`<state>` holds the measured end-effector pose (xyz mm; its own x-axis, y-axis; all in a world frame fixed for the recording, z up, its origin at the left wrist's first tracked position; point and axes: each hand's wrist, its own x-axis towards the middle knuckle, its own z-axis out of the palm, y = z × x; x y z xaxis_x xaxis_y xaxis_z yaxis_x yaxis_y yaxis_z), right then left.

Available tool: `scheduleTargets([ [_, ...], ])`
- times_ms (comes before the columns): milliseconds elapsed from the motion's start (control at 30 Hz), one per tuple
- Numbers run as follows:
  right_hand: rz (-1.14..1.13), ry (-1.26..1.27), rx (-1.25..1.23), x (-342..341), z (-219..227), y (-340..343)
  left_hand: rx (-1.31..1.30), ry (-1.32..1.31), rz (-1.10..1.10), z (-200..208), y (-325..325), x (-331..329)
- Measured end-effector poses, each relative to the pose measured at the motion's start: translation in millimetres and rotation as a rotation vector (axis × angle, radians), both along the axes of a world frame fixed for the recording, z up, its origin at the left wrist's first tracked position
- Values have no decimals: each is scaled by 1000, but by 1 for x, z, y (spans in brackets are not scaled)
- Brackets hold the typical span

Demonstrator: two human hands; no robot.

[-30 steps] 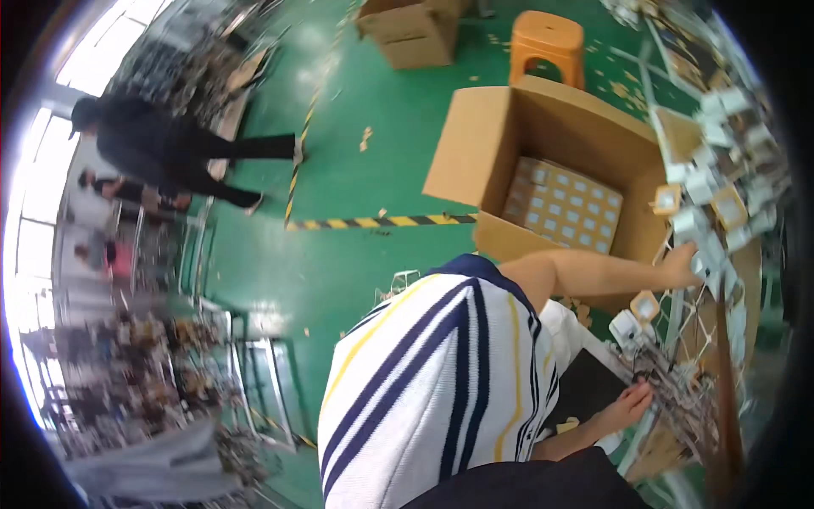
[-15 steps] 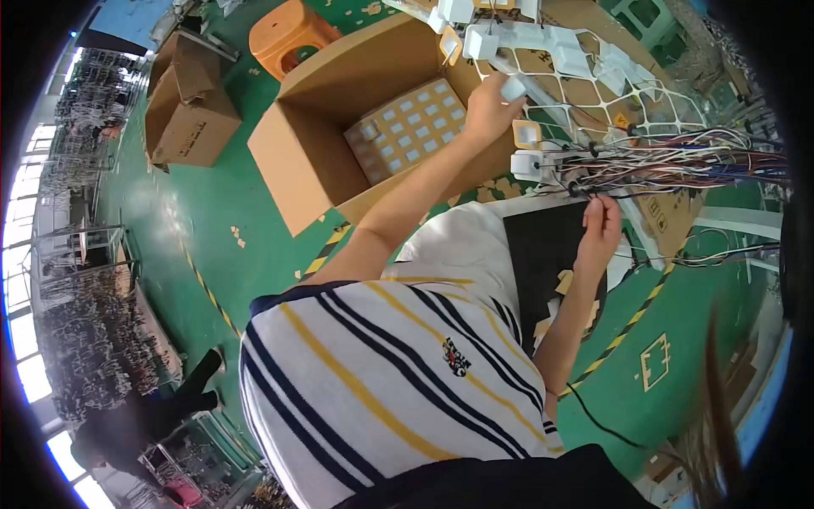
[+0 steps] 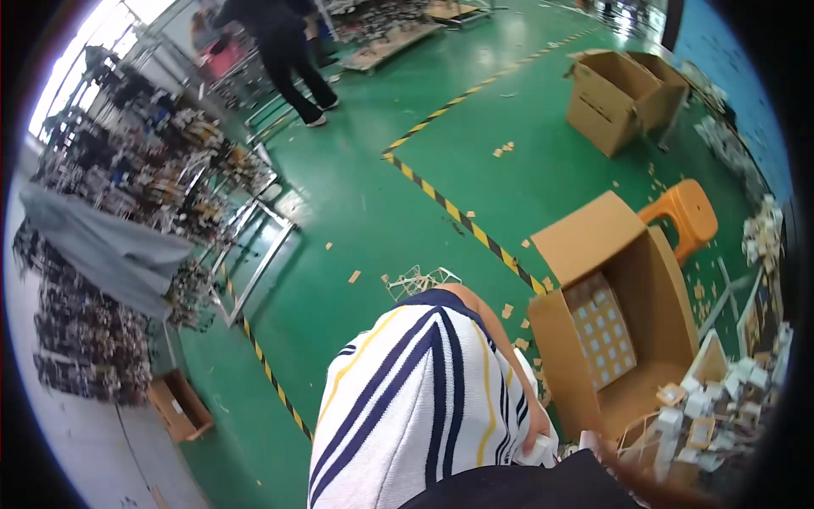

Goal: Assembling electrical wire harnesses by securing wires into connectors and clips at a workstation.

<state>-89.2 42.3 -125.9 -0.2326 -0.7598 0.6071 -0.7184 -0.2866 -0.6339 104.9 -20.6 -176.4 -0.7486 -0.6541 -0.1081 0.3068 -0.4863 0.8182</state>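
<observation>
My left arm runs down along the striped shirt, and only part of my left hand (image 3: 533,437) shows near the lower edge. Its fingers look closed on a small white block (image 3: 532,455), partly hidden by my clothing. To the right lies a cluster of white square pieces (image 3: 668,422) with thin cords, some with tan square faces (image 3: 701,433). My right hand cannot be made out; a brown blur covers the lower edge there. An open cardboard box (image 3: 562,365) stands beside my left arm, with a sheet of pale squares (image 3: 604,335) inside.
An orange stool (image 3: 695,216) and another open carton (image 3: 600,106) stand beyond the box. Tan scraps (image 3: 506,311) and a white netted piece (image 3: 420,282) lie on the green floor (image 3: 356,220). Loaded racks (image 3: 110,170) line the left; a person in dark clothes (image 3: 280,51) stands far off.
My view has swung left, so the box now sits at the right. My left hand has come away from the white netting toward my body. My right hand and the wire bundle have left the view.
</observation>
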Motion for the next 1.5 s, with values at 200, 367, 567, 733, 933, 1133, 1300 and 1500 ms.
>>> scheduleTargets([
  [200,136,-88,21,41,-23,-42,43,3,95,-14,-6,51],
  [367,128,-114,39,29,-31,-60,80,51,52,-21,-20,43],
  [567,141,-166,86,15,-43,-77,148,90,23,-28,-25,34],
  [733,161,-225,146,2,-55,-66,223,109,12,-32,-4,25],
  [933,148,-290,194,-11,-62,-47,295,135,-41,-33,18,13],
  [1133,138,-301,256,-33,-59,-23,373,216,-91,-41,47,-13],
  [1300,137,-337,278,-31,-57,-15,413,252,-132,-46,56,-18],
  [1500,139,-415,280,-12,-56,-17,358,262,-160,-62,50,-16],
])
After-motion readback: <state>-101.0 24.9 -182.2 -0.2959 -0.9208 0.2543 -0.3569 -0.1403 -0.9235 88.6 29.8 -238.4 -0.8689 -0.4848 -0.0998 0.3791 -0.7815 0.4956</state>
